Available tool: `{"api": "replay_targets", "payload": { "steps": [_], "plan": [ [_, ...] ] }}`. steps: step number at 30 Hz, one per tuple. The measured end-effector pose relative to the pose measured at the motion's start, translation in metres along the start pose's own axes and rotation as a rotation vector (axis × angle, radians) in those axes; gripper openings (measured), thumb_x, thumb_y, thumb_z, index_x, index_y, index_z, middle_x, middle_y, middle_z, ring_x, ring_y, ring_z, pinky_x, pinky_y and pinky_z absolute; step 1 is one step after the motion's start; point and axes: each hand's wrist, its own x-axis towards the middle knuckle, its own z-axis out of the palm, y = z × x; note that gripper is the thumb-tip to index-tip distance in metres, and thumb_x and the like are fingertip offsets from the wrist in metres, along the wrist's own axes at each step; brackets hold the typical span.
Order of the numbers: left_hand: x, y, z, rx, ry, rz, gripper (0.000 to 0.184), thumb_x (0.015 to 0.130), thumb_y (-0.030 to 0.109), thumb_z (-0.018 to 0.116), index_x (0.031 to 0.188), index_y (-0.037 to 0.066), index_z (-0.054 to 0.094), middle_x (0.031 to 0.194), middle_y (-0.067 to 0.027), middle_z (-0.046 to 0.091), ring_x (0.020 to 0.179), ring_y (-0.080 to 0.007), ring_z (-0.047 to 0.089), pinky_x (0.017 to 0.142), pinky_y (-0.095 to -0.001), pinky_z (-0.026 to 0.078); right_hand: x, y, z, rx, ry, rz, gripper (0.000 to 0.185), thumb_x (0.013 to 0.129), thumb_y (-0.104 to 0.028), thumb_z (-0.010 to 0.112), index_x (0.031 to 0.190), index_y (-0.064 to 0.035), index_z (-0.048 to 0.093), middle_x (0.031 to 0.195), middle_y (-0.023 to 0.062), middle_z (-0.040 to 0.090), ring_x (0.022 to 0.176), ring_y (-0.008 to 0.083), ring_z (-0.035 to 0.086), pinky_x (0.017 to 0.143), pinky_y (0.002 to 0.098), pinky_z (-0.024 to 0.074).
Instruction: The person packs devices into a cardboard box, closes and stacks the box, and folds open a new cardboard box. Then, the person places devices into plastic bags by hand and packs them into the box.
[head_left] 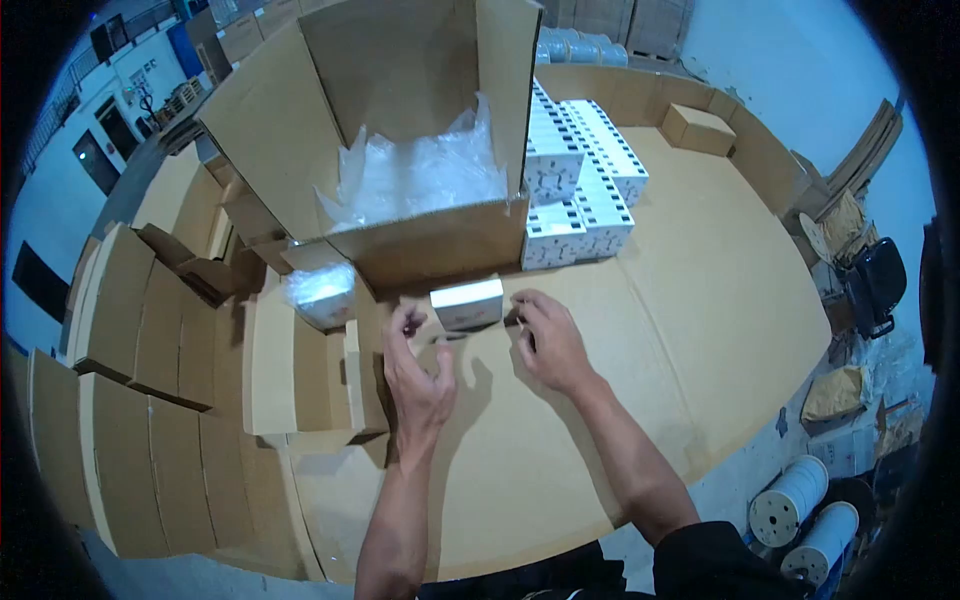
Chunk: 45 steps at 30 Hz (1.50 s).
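A small white box (pixel 467 303) stands on the cardboard-covered table, between my two hands. To its left, my left hand (pixel 418 375) is open, thumb and fingers apart, with a gap to the box. My right hand (pixel 552 342) is open at the box's right end, its fingers bent and very close to it; whether they touch I cannot tell. Just behind the box rises a large open carton (pixel 430 245) holding clear plastic bags (pixel 420 180). Left of my left hand is an open smaller carton (pixel 270 370), with a bubble-wrapped item (pixel 322 295) at its far end.
Stacked white boxes with black marks (pixel 580 225) stand right of the large carton. A closed brown box (pixel 698 130) sits at the table's far right. Brown cartons (pixel 150 450) line the left side. Cable spools (pixel 790 500) lie on the floor at lower right.
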Motion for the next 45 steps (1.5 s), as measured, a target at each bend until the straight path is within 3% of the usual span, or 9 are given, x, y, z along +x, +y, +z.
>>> {"api": "replay_targets", "payload": {
  "steps": [8,12,17,20,23,33,35,41,45],
  "plan": [
    [0.089,0.06,0.0,0.024,0.119,0.054,0.013,0.093,0.004,0.062,0.104,0.0,0.065,0.092,-0.0112,0.066,0.084,-0.0217,0.065,0.077,-0.0351,0.052,0.0,-0.003,-0.001,-0.063,0.006,0.004,0.022,0.077,-0.001,0.06,0.098,-0.0031,0.064,0.123,0.0154,0.062,0.12,0.0344,0.057,0.104,0.0465,0.0431],
    [0.176,0.043,0.001,0.071,0.083,-0.012,0.015,0.091,0.006,0.064,0.103,-0.002,0.07,0.088,-0.0125,0.072,0.08,-0.0214,0.068,0.077,-0.0342,0.053,0.002,-0.004,-0.004,-0.037,0.009,-0.001,0.022,0.076,-0.002,0.062,0.098,-0.0042,0.064,0.121,0.0141,0.062,0.119,0.0331,0.057,0.103,0.046,0.0436],
    [0.268,-0.037,0.033,0.764,-0.543,-0.238,0.025,0.084,0.021,0.077,0.101,0.002,0.077,0.092,-0.0125,0.077,0.078,-0.0217,0.073,0.075,-0.0353,0.058,0.003,-0.005,-0.004,-0.045,0.003,0.012,0.023,0.075,-0.002,0.064,0.098,-0.0047,0.064,0.12,0.013,0.062,0.118,0.032,0.057,0.103,0.0458,0.0431],
    [0.275,-0.002,0.034,0.692,-0.904,-0.505,0.042,0.079,0.027,0.082,0.111,0.002,0.073,0.107,-0.0197,0.074,0.101,-0.0333,0.071,0.095,-0.0404,0.055,0.004,-0.007,-0.006,-0.051,0.006,0.025,0.021,0.075,-0.002,0.062,0.096,-0.0057,0.064,0.12,0.0112,0.063,0.118,0.0312,0.058,0.1,0.0455,0.0442],
    [0.277,-0.018,0.044,0.676,-0.956,-0.393,0.052,0.08,0.027,0.08,0.126,0.006,0.069,0.115,-0.0191,0.073,0.108,-0.0349,0.069,0.098,-0.0421,0.054,0.004,-0.007,-0.007,-0.034,0.009,0.031,0.021,0.075,-0.001,0.063,0.096,-0.0057,0.065,0.121,0.0106,0.063,0.118,0.0306,0.058,0.1,0.0453,0.0442],
    [0.294,-0.09,0.067,0.716,-0.838,0.12,0.086,0.076,0.011,0.077,0.154,0.019,0.042,0.126,-0.0209,0.067,0.117,-0.036,0.064,0.104,-0.0442,0.051,0.003,-0.005,-0.005,-0.036,0.011,0.034,0.019,0.076,-0.003,0.064,0.095,-0.0065,0.066,0.12,0.0106,0.063,0.118,0.0293,0.058,0.101,0.0445,0.0434],
    [0.293,-0.064,0.063,0.74,-0.911,-0.095,0.083,0.076,0.005,0.075,0.152,0.017,0.044,0.127,-0.0206,0.066,0.121,-0.0346,0.062,0.104,-0.0439,0.05,0.003,-0.005,-0.005,-0.033,0.013,0.039,0.018,0.077,-0.004,0.065,0.094,-0.007,0.066,0.119,0.0108,0.063,0.118,0.0293,0.058,0.101,0.0448,0.0433],
    [0.294,-0.097,0.068,0.819,-0.782,0.085,0.067,0.076,0.007,0.074,0.14,0.01,0.054,0.109,-0.0239,0.071,0.106,-0.0373,0.068,0.094,-0.045,0.055,0.003,-0.005,-0.005,-0.039,0.013,0.035,0.018,0.076,-0.004,0.064,0.094,-0.0067,0.066,0.12,0.0111,0.063,0.118,0.0295,0.058,0.102,0.0449,0.0435],
    [0.293,-0.096,0.069,0.826,-0.771,-0.014,0.052,0.078,0.002,0.074,0.128,0.007,0.062,0.121,-0.0208,0.067,0.115,-0.0385,0.064,0.101,-0.0448,0.051,0.003,-0.005,-0.006,-0.036,0.01,0.034,0.019,0.076,-0.004,0.064,0.095,-0.0069,0.066,0.12,0.0111,0.063,0.119,0.0295,0.058,0.102,0.045,0.0432]
  ]
}}
